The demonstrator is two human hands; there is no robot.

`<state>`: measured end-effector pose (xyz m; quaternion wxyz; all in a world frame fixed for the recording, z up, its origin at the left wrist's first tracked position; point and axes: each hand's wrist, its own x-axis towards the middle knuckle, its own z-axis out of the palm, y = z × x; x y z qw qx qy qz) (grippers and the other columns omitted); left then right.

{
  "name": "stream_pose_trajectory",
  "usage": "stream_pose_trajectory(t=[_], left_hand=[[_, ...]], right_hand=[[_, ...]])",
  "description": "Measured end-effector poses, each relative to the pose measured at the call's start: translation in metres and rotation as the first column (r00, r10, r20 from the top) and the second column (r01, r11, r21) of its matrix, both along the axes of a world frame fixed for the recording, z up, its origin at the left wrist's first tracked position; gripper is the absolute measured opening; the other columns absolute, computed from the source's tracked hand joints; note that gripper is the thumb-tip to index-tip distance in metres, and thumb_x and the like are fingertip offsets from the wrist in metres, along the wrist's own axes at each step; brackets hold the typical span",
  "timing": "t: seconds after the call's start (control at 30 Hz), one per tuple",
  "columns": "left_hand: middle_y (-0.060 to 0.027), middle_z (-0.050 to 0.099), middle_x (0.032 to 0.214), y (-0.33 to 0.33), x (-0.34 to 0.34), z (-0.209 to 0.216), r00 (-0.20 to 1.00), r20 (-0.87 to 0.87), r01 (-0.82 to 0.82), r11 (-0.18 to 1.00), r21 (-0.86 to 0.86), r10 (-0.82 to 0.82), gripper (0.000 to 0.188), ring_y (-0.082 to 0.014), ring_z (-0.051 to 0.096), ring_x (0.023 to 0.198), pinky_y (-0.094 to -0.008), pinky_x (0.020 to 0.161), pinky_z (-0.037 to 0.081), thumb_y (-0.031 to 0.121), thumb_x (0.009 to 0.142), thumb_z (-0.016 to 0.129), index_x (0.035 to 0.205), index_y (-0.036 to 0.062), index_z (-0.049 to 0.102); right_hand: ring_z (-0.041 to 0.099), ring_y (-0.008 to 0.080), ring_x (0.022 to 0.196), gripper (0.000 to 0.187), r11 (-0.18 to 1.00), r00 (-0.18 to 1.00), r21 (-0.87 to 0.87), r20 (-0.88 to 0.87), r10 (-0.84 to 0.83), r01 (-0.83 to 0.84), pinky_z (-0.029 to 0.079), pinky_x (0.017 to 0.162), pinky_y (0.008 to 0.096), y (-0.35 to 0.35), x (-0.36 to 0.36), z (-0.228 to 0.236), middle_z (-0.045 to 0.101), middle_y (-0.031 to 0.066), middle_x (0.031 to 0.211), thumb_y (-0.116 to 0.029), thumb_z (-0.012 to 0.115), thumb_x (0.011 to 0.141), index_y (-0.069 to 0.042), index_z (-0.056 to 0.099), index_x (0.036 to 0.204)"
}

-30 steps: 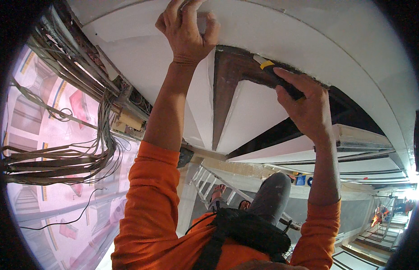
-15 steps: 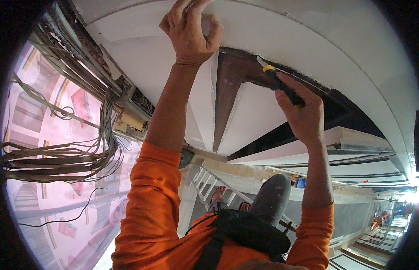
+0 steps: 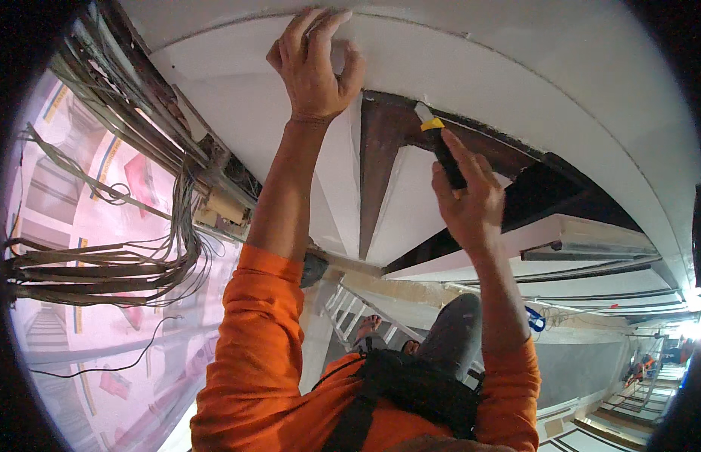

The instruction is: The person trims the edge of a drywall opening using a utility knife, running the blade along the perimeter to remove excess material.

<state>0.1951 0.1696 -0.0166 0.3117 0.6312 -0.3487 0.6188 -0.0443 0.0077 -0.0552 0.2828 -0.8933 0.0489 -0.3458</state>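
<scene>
Upper centre: my right fingers [image 3: 460, 154] clamped the knife [image 3: 447, 157]; left fingers [image 3: 320, 44] apart against panel [image 3: 418, 64]; opening [image 3: 384, 124] only partly covered.

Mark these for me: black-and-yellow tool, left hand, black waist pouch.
black-and-yellow tool [image 3: 444, 157]: head view, on its black handle
left hand [image 3: 311, 81]: head view, back of the hand
black waist pouch [image 3: 426, 399]: head view, middle of its visible side

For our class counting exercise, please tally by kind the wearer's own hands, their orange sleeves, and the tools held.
Left hand, right hand: 2 hands
Left sleeve, right sleeve: 2 orange sleeves
Black-and-yellow tool: 1
Total: 5
</scene>
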Motion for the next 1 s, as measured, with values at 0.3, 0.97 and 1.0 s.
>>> stream_pose_trajectory(t=[0.3, 0.97, 1.0], left_hand=[[-0.0063, 0.06, 0.135, 0.001, -0.003, -0.003, 0.998, -0.068, 0.001, 1.0, -0.006, -0.002, 0.05, -0.0243, 0.047, 0.132, -0.0446, 0.107, 0.029, 0.02, 0.083, 0.07, 0.132, 0.0158, 0.063], [-0.0174, 0.057, 0.134, 0.003, -0.036, 0.017, 0.996, -0.074, 0.051, 0.998, 0.035, -0.048, 0.048, -0.0356, 0.052, 0.128, -0.0487, 0.105, 0.038, 0.016, 0.085, 0.066, 0.131, 0.006, 0.06], [-0.0173, 0.057, 0.134, 0.003, -0.036, 0.017, 0.996, -0.075, 0.042, 0.998, 0.036, -0.039, 0.048, -0.0354, 0.052, 0.128, -0.0487, 0.105, 0.038, 0.016, 0.085, 0.066, 0.131, 0.006, 0.06]], right_hand=[[0.074, 0.0288, 0.094, 0.061, 0.999, 0.987, 0.039, 0.159, -0.015, 0.009, 0.061, 0.081, 0.0375, 0.011, 0.031, -0.057, 0.071, 0.0171, 0.114, -0.024, 0.069, 0.098, -0.012, 0.044, 0.153], [0.074, 0.0326, 0.094, 0.044, 0.994, 0.992, -0.041, -0.081, 0.095, -0.098, 0.059, 0.082, 0.0421, -0.019, -0.009, 0.028, 0.075, 0.0158, 0.11, -0.02, 0.072, 0.089, -0.012, 0.065, 0.132], [0.075, 0.0299, 0.093, 0.045, 0.994, 0.992, -0.065, -0.098, 0.081, -0.087, 0.059, 0.08, 0.0398, -0.02, -0.01, 0.032, 0.075, 0.0151, 0.11, -0.02, 0.073, 0.089, -0.012, 0.065, 0.133]])
